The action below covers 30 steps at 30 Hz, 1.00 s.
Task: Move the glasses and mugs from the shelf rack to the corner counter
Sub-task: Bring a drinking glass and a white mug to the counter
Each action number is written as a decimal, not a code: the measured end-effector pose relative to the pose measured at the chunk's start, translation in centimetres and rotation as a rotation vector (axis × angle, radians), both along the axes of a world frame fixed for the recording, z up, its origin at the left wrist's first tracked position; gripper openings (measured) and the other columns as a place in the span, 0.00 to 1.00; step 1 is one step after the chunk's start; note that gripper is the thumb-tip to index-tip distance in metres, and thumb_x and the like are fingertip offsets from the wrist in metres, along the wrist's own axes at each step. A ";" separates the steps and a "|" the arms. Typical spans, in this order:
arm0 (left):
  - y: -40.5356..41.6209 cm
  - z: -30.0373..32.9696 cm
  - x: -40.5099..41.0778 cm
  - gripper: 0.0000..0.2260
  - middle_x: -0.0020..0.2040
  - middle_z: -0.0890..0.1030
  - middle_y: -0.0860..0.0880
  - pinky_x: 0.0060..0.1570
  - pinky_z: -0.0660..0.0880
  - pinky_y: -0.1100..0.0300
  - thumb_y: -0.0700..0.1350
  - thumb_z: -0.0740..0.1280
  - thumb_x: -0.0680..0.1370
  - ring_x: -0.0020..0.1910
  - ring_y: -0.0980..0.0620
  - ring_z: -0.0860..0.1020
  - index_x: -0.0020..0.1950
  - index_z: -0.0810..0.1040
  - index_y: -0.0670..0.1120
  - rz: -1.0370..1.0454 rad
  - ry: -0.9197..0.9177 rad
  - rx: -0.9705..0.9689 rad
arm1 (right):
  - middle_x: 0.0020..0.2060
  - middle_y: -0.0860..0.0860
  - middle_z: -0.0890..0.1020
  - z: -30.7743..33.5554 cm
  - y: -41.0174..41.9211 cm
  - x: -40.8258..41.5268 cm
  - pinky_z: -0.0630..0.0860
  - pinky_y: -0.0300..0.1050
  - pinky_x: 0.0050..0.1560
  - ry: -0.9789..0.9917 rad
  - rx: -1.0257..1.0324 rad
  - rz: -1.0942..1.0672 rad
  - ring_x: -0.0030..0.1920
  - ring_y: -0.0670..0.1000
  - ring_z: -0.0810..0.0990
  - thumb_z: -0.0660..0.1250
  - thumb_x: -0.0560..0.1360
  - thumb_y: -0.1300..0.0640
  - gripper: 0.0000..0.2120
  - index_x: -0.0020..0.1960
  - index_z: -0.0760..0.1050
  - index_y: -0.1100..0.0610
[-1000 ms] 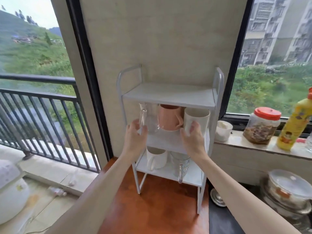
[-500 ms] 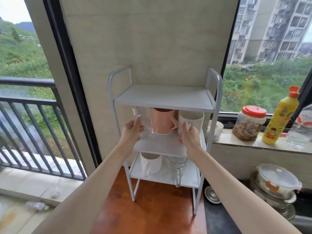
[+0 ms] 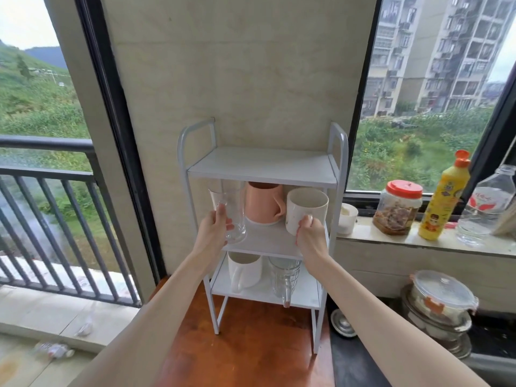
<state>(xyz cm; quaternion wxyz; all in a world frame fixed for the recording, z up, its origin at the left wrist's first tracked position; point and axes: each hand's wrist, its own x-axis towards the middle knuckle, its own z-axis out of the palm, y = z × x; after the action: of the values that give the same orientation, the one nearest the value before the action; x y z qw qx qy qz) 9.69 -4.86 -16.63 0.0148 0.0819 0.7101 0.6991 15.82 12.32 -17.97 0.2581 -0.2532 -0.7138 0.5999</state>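
Note:
A white three-tier shelf rack (image 3: pixel 262 166) stands on a red-brown counter (image 3: pixel 243 350) against the wall. My left hand (image 3: pixel 213 229) grips a clear drinking glass (image 3: pixel 227 212), tilted and pulled out past the front left of the middle tier. My right hand (image 3: pixel 310 233) holds a cream mug (image 3: pixel 305 209) lifted off the middle tier at its right. A pink mug (image 3: pixel 262 203) stands between them on that tier. On the bottom tier sit a white mug (image 3: pixel 244 270) and a clear glass mug (image 3: pixel 283 276).
A window ledge (image 3: pixel 418 241) to the right carries a small white cup (image 3: pixel 346 217), a red-lidded jar (image 3: pixel 398 208), a yellow bottle (image 3: pixel 444 196) and a clear plastic bottle (image 3: pixel 485 208). Stacked lidded bowls (image 3: pixel 439 305) sit on the dark counter below. A balcony railing (image 3: pixel 47 208) is at left.
Both hands have closed on their items and drawn them forward; the glass and the cream mug have come up off the middle tier. The camera view has shifted slightly.

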 end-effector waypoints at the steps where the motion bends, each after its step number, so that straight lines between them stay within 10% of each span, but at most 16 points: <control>1: -0.3 -0.1 0.3 0.17 0.44 0.76 0.49 0.54 0.74 0.50 0.56 0.53 0.80 0.50 0.50 0.77 0.53 0.72 0.44 0.001 0.003 -0.007 | 0.39 0.53 0.71 0.0 -0.3 0.5 0.68 0.48 0.45 -0.007 0.016 0.008 0.41 0.53 0.70 0.46 0.80 0.53 0.14 0.45 0.66 0.58; 8: -3.0 -0.9 4.3 0.25 0.42 0.76 0.52 0.43 0.77 0.57 0.58 0.53 0.79 0.45 0.59 0.78 0.60 0.72 0.38 -0.037 0.062 -0.078 | 0.40 0.52 0.71 0.1 -4.5 5.6 0.66 0.40 0.36 0.027 0.162 0.074 0.39 0.48 0.70 0.45 0.82 0.54 0.14 0.47 0.65 0.59; 16: -8.2 -3.5 12.0 0.15 0.33 0.72 0.53 0.45 0.73 0.54 0.56 0.54 0.80 0.43 0.53 0.80 0.39 0.70 0.50 -0.226 0.056 -0.124 | 0.35 0.49 0.71 -1.5 -9.9 15.2 0.73 0.49 0.43 0.063 0.170 0.025 0.38 0.48 0.72 0.48 0.81 0.52 0.15 0.44 0.68 0.58; 30: 2.7 -6.0 31.1 0.18 0.23 0.69 0.55 0.33 0.63 0.58 0.52 0.62 0.78 0.23 0.57 0.75 0.28 0.70 0.50 -0.686 -0.121 -0.113 | 0.30 0.48 0.69 -2.8 -3.8 43.4 0.71 0.48 0.38 -0.007 0.135 -0.420 0.33 0.46 0.70 0.52 0.80 0.54 0.15 0.35 0.66 0.53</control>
<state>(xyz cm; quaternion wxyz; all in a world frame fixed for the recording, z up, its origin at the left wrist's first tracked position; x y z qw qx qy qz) 40.82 -2.15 -22.60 0.2953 0.2733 0.6767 0.6166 59.26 8.52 -20.80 0.3914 -0.3804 -0.6847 0.4830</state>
